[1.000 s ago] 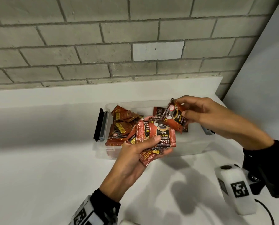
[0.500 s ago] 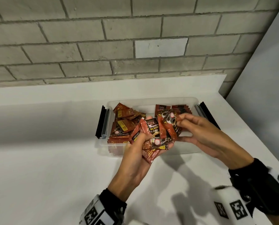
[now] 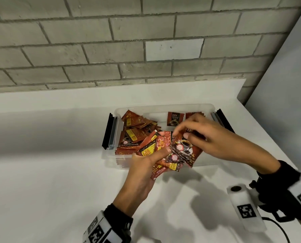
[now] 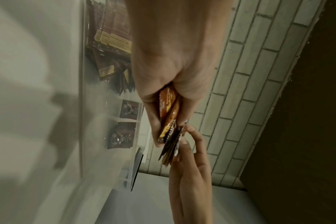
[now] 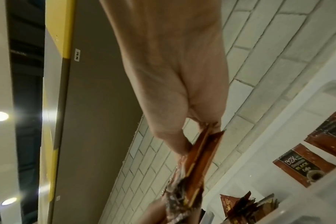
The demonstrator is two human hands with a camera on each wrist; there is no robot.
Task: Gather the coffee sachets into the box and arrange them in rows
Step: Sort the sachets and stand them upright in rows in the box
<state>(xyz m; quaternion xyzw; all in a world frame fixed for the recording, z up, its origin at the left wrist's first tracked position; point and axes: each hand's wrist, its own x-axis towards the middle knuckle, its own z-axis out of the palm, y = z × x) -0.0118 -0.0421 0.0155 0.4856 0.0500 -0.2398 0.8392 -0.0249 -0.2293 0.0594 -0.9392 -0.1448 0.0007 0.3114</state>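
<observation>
The fanned bundle of coffee sachets (image 3: 165, 151) sits above the near wall of the clear plastic box (image 3: 163, 107), held in the air, not yet laid down. The left hand (image 3: 142, 165) grips this bundle, thumb pressed across its face and fingers curled behind. The right hand (image 3: 214, 139) pinches the front sachet (image 3: 184, 148), the one printed with a coffee cup, between thumb and fingertips; in the right wrist view that grip is seen edge-on, closed on the sachet's top edge.

Inside the box, a loose heap of sachets (image 3: 137, 132) fills the left part, lying tilted and overlapped. Two sachets (image 3: 175, 118) stand against the far wall on the right, looking like the start of a row.

The step in hand appears to be sorting: peeling one sachet off the bundle to place it. The next move probably calls for drawing it free without dragging its neighbours, then setting it upright beside the standing ones. The box rests on a white counter (image 3: 49, 190) below a brick wall.
</observation>
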